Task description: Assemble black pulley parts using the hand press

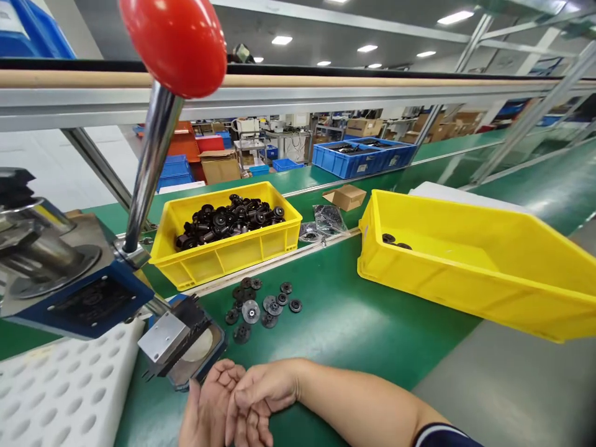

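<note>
Near the bottom of the head view, my left hand [210, 402] is palm up and slightly cupped, its thumb apart and its fingertips gently curled. My right hand [270, 388] overlaps it from the right, thumb pressed against the closed fingers, which rest over the left palm. Whether anything small lies in that grasp is hidden. Just beyond the hands stands a blue hand press with a metal ram block [165, 336] above its base [216, 347]. Its chrome lever [153, 155] ends in a red knob [177, 43]. Several black toothed discs [251, 311] are scattered on the green tabletop [335, 323].
A yellow bin [233, 251] full of black parts sits behind the discs. Another yellow bin [465, 279] at right holds a few. White foam tray [60, 397] lies at lower left. Plastic bags [329, 218], a small carton [347, 197] and blue crates [363, 162] are farther back.
</note>
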The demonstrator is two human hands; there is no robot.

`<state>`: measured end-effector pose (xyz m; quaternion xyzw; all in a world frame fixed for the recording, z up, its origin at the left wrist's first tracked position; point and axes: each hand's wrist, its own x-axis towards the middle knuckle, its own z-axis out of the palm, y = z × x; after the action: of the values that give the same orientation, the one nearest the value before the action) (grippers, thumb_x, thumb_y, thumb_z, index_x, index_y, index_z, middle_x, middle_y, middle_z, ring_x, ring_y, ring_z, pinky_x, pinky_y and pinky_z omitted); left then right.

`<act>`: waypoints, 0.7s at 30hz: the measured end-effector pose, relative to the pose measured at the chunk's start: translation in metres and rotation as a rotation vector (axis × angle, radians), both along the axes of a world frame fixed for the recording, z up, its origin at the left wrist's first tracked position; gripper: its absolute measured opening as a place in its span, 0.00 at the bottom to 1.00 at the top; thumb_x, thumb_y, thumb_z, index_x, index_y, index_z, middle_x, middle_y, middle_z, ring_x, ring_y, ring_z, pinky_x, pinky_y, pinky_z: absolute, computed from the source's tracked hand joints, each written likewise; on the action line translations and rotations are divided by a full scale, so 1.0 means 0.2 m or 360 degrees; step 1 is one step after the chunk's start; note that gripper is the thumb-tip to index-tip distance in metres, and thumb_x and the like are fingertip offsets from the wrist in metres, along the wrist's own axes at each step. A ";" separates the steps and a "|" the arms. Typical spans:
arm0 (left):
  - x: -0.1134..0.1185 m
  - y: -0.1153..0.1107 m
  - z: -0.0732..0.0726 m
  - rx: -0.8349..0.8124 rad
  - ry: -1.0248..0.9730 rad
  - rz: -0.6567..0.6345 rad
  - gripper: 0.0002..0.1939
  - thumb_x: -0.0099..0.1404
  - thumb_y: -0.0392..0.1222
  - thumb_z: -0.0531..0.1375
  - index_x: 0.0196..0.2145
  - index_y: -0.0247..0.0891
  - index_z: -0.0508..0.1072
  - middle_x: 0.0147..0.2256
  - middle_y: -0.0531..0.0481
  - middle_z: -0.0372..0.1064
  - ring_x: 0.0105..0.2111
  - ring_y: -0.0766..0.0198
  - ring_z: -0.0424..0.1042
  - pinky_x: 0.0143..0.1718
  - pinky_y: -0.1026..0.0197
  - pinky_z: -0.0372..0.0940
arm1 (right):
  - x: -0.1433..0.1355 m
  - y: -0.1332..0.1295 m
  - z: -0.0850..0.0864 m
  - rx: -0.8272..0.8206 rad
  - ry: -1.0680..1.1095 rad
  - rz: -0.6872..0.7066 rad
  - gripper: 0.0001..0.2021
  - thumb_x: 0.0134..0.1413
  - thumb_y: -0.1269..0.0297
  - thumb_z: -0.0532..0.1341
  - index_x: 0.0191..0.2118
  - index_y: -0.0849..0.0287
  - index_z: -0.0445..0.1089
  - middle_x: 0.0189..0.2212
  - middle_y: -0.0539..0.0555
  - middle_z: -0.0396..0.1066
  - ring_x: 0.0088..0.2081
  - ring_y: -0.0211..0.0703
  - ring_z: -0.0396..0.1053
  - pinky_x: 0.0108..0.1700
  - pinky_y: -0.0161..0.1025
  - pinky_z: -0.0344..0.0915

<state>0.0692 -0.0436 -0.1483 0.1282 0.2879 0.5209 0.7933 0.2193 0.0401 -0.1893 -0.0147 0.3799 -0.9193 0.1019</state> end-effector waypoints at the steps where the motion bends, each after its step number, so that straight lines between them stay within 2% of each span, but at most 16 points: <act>1: 0.00 0.00 -0.01 -0.0018 0.0002 0.0013 0.33 0.55 0.70 0.60 0.42 0.37 0.76 0.40 0.39 0.72 0.45 0.47 0.71 0.53 0.46 0.64 | -0.01 -0.01 -0.02 -0.0022 0.0005 -0.0003 0.35 0.37 0.39 0.72 0.40 0.67 0.70 0.34 0.65 0.76 0.34 0.51 0.78 0.32 0.37 0.73; 3: 0.00 0.01 -0.02 -0.0033 0.0025 0.0041 0.35 0.55 0.71 0.59 0.44 0.37 0.76 0.43 0.38 0.72 0.48 0.44 0.71 0.55 0.44 0.63 | -0.01 -0.01 -0.04 -0.0053 0.0006 -0.0024 0.34 0.43 0.36 0.68 0.40 0.67 0.70 0.34 0.66 0.76 0.36 0.51 0.78 0.33 0.38 0.74; 5: -0.02 0.01 -0.04 -0.0030 0.0045 0.0063 0.35 0.55 0.71 0.59 0.45 0.38 0.76 0.43 0.38 0.72 0.49 0.43 0.70 0.56 0.42 0.62 | 0.00 0.00 -0.02 -0.0069 0.0044 -0.0101 0.36 0.48 0.34 0.64 0.45 0.68 0.69 0.33 0.66 0.76 0.36 0.52 0.78 0.35 0.41 0.74; 9: -0.05 0.00 -0.06 -0.0037 0.0052 0.0047 0.34 0.56 0.70 0.59 0.47 0.39 0.76 0.45 0.38 0.72 0.54 0.41 0.68 0.58 0.42 0.61 | 0.03 0.02 0.01 -0.0083 0.0193 -0.0257 0.39 0.47 0.33 0.64 0.51 0.67 0.67 0.34 0.65 0.76 0.34 0.53 0.78 0.34 0.43 0.75; 13: -0.05 -0.01 -0.05 -0.0014 0.0052 0.0035 0.38 0.56 0.72 0.58 0.51 0.38 0.75 0.48 0.37 0.71 0.55 0.40 0.66 0.58 0.42 0.61 | 0.00 0.00 -0.05 -0.0042 0.0026 -0.0103 0.35 0.55 0.34 0.58 0.48 0.68 0.68 0.35 0.67 0.76 0.36 0.55 0.78 0.32 0.44 0.75; 16: -0.04 0.00 -0.04 0.0014 0.0046 0.0021 0.37 0.56 0.71 0.58 0.50 0.38 0.75 0.45 0.37 0.72 0.54 0.40 0.67 0.57 0.41 0.61 | -0.02 -0.02 -0.09 -0.0026 -0.0089 -0.0032 0.36 0.59 0.34 0.53 0.45 0.70 0.69 0.33 0.68 0.76 0.36 0.55 0.78 0.35 0.44 0.74; 18: -0.04 0.00 -0.03 0.0031 0.0046 0.0037 0.37 0.57 0.71 0.57 0.51 0.38 0.75 0.43 0.38 0.72 0.52 0.41 0.69 0.56 0.42 0.62 | -0.02 -0.02 -0.08 -0.0027 -0.0066 -0.0097 0.37 0.57 0.33 0.54 0.46 0.70 0.69 0.33 0.68 0.76 0.36 0.54 0.78 0.37 0.43 0.74; 21: -0.03 0.00 -0.03 0.0044 0.0052 0.0056 0.37 0.60 0.71 0.54 0.52 0.38 0.73 0.43 0.39 0.71 0.52 0.42 0.69 0.56 0.42 0.62 | 0.00 -0.03 -0.04 0.0002 0.0035 -0.0183 0.39 0.48 0.32 0.61 0.47 0.69 0.69 0.33 0.67 0.76 0.35 0.52 0.78 0.38 0.42 0.74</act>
<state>0.0622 -0.0432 -0.1535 0.1426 0.2957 0.5366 0.7774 0.2190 0.0350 -0.1967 -0.0028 0.3817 -0.9232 0.0448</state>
